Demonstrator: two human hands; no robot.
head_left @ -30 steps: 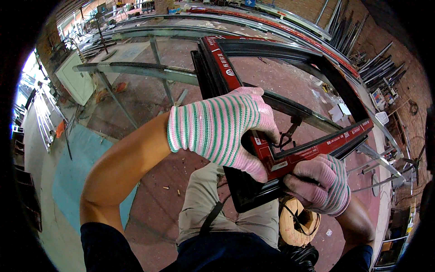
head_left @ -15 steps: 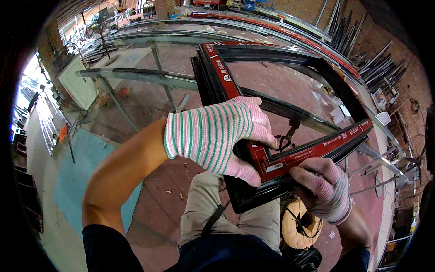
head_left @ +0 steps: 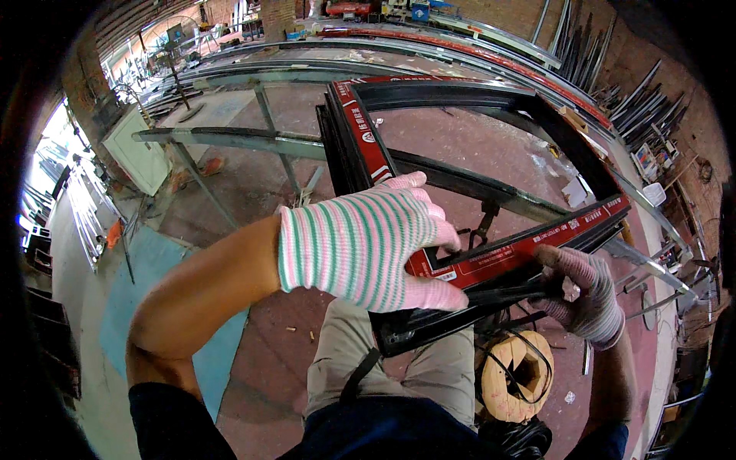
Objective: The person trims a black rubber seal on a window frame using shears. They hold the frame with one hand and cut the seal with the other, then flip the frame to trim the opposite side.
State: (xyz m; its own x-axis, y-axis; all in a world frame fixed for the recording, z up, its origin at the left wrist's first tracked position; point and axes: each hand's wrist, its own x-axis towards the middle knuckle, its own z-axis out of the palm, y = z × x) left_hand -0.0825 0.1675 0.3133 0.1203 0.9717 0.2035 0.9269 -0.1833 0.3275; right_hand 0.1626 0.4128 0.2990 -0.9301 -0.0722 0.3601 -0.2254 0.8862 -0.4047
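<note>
A black rectangular metal window frame with red protective tape lies on steel trestle rails in front of me. My left hand, in a pink, green and white striped glove, grips the frame's near left corner, thumb under the near rail. My right hand, in a similar worn glove, pinches a thin black rubber strip against the underside of the near red-taped rail. Black strip loops hang down toward a wooden spool by my legs.
Steel trestle rails carry the frame. Long metal profiles lean against the brick wall at right. A white cabinet stands at left. More framing lies at the back. The floor below is red, with a blue patch.
My right hand has slid rightward along the near rail, away from my left hand, drawing the black strip along. My left hand stays on the corner.
</note>
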